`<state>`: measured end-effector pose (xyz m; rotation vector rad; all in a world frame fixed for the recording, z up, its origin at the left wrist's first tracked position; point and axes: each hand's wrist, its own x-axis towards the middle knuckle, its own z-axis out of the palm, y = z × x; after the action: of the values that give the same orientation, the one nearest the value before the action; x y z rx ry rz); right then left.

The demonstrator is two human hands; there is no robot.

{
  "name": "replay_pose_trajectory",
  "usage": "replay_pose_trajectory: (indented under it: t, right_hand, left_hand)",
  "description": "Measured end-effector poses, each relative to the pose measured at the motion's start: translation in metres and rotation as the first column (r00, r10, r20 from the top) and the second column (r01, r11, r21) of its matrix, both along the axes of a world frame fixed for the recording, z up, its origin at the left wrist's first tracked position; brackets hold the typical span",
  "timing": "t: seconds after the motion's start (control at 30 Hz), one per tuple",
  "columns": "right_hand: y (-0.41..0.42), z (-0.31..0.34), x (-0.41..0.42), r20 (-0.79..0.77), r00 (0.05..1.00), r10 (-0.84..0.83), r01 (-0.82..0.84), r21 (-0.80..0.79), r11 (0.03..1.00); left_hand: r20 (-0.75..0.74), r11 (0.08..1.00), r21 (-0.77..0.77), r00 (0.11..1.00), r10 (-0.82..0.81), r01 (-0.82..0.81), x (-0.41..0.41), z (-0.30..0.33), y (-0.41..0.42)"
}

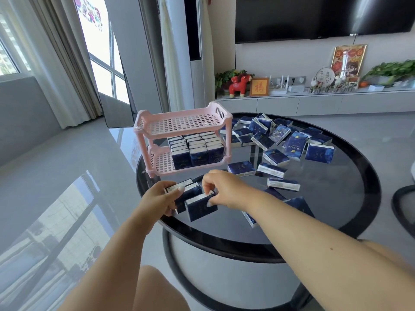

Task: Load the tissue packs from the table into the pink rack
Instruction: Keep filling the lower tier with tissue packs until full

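pink rack (182,122): top shelf bare, lower shelf packed with upright tissue packs (197,151); left hand (160,198) grips perhaps two packs, right hand (221,189) pinches one pack (201,206) over the table (325,198)

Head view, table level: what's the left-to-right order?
Left hand → pack in right hand → right hand → lone upright pack → far-right flat pack.
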<state>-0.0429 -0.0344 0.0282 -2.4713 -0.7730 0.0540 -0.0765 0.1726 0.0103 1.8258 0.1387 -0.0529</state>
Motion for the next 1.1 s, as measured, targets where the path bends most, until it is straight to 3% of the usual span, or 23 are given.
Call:
replay_pose_trajectory:
  t: [0.17, 0.27, 0.33, 0.4, 0.47, 0.53, 0.57, 0.6, 0.67, 0.77, 0.83, 0.97, 1.1]
  right_hand:
    - [0.012, -0.012, 0.0, 0.079, 0.991, -0.11, 0.104, 0.079, 0.991]
    - [0.012, -0.014, -0.005, 0.046, 0.986, -0.162, 0.154, 0.144, 0.977]
    - [0.011, -0.018, -0.009, -0.023, 0.97, -0.241, 0.238, 0.266, 0.934]
    - [0.011, -0.023, -0.012, -0.152, 0.931, -0.331, 0.364, 0.433, 0.825]
    - [0.015, -0.028, -0.015, -0.385, 0.868, -0.314, 0.488, 0.544, 0.683]
    - [0.022, -0.033, -0.019, -0.569, 0.798, -0.2, 0.56, 0.576, 0.596]
    - [0.026, -0.035, -0.021, -0.61, 0.777, -0.154, 0.566, 0.571, 0.595]
    - [0.028, -0.038, -0.023, -0.625, 0.772, -0.119, 0.55, 0.562, 0.618]
    - [0.033, -0.041, -0.026, -0.625, 0.777, -0.078, 0.507, 0.548, 0.665]
    - [0.037, -0.035, -0.032, -0.606, 0.794, -0.04, 0.46, 0.557, 0.692]
    - [0.035, -0.036, -0.033, -0.593, 0.804, -0.047, 0.445, 0.548, 0.708]
    - [0.041, -0.035, -0.035, -0.574, 0.818, -0.044, 0.408, 0.524, 0.748]
    - [0.05, -0.038, -0.036, -0.538, 0.843, 0.008, 0.345, 0.552, 0.759]
  left_hand:
    - [-0.009, 0.966, 0.254, 0.999, -0.054, 0.055, -0.002, 0.007, -0.007]
    - [0.024, 0.825, 0.564, 0.997, -0.069, 0.044, 0.003, 0.005, -0.012]
    - [0.059, 0.779, 0.628, 0.997, -0.045, -0.002, 0.004, 0.004, -0.015]
    - [0.101, 0.864, 0.498, 0.995, 0.02, -0.068, 0.003, 0.001, -0.017]
    - [0.084, 0.984, 0.153, 0.994, 0.074, -0.086, 0.001, -0.003, -0.018]
    - [0.055, 0.986, -0.154, 0.996, 0.066, -0.057, 0.0, -0.01, -0.019]
    - [0.052, 0.98, -0.192, 0.997, 0.056, -0.045, -0.001, -0.013, -0.02]
    - [0.06, 0.989, -0.147, 0.997, 0.04, -0.031, -0.002, -0.015, -0.022]
    - [0.071, 0.993, 0.119, 0.997, 0.013, -0.021, -0.003, -0.018, -0.023]
    - [0.087, 0.9, 0.435, 0.996, -0.011, -0.028, -0.003, -0.018, -0.019]
    - [0.093, 0.896, 0.444, 0.995, -0.027, -0.017, -0.002, -0.018, -0.012]
    - [0.126, 0.958, 0.285, 0.99, -0.058, 0.02, -0.006, -0.019, -0.006]
    - [0.169, 0.959, 0.283, 0.985, -0.044, -0.005, -0.004, -0.026, -0.002]
